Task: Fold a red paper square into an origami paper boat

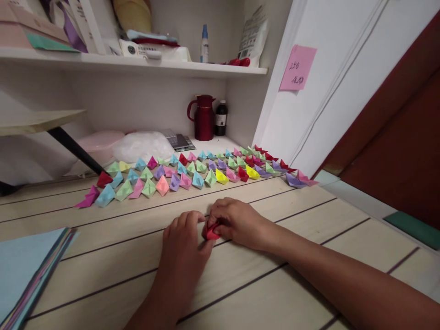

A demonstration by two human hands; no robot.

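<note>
Low over the table, a small piece of folded red paper [212,232] sits between my two hands. My right hand [237,222] pinches it from the right, thumb and fingers bent round it. From the left, my left hand [185,238] holds its near side, the thumb at the lower edge and the index fingertip by the upper edge. Fingers cover part of the paper, so its full shape is hidden. Beyond my hands stand rows of small folded paper boats in many colours, among them a yellow boat [222,177] and an orange boat [162,185].
A stack of coloured paper [30,270] lies at the left on the slatted table [261,293]. Behind the boats are a dark red jug [204,119], a dark bottle [221,120] and a white plastic bag [142,145], beneath a loaded shelf [165,64]. A pink note [298,68] hangs right.
</note>
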